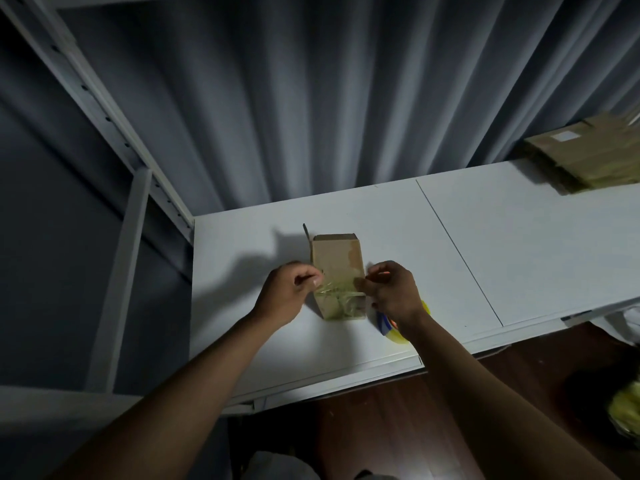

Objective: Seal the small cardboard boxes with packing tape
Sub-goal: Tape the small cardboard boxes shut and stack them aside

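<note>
A small brown cardboard box (337,263) lies flat on the white table (502,244), its near end wrapped in crinkled clear packing tape (341,294). My left hand (289,294) pinches the tape strip at the box's left edge. My right hand (389,289) pinches the other end of the strip at the box's right edge. The strip is stretched across the box between both hands. A roll of tape (393,325) with yellow and blue on it lies on the table, partly hidden under my right wrist.
A stack of flattened cardboard boxes (588,154) sits at the table's far right. Grey curtains hang behind the table. A white metal shelf frame (114,140) stands to the left. The table's front edge runs close below my hands; a yellowish object (627,410) lies on the dark floor.
</note>
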